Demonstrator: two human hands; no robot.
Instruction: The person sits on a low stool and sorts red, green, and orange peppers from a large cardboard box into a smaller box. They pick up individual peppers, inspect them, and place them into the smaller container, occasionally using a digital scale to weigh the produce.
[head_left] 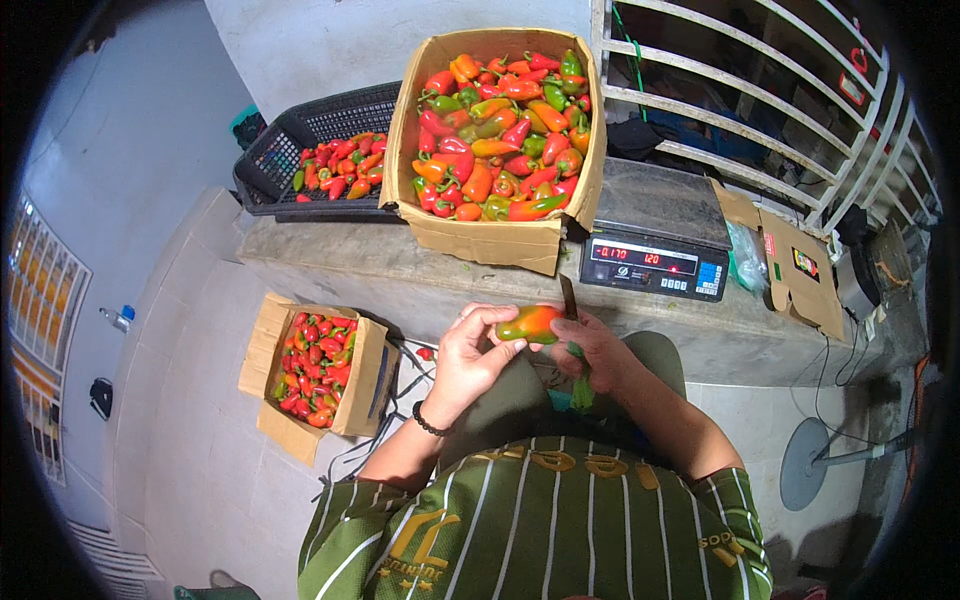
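My left hand (473,352) grips a green-and-orange pepper (525,324) between thumb and fingers. My right hand (600,355) holds a dark-bladed knife (568,295) upright beside the pepper's right end, its fingers curled around it and close against the pepper; the handle is mostly hidden. A green leafy scrap (582,390) hangs below my right hand, above my lap. Just beyond my hands stands a big cardboard box (485,245) full of red, orange and green peppers.
A black crate (260,180) with red peppers sits left of the box, on a concrete ledge (450,285). A scale (650,265) and flattened cardboard (810,290) lie to the right, below a white grille (730,100). A smaller pepper box (355,400) stands lower left; a round-based stand (805,465) is lower right.
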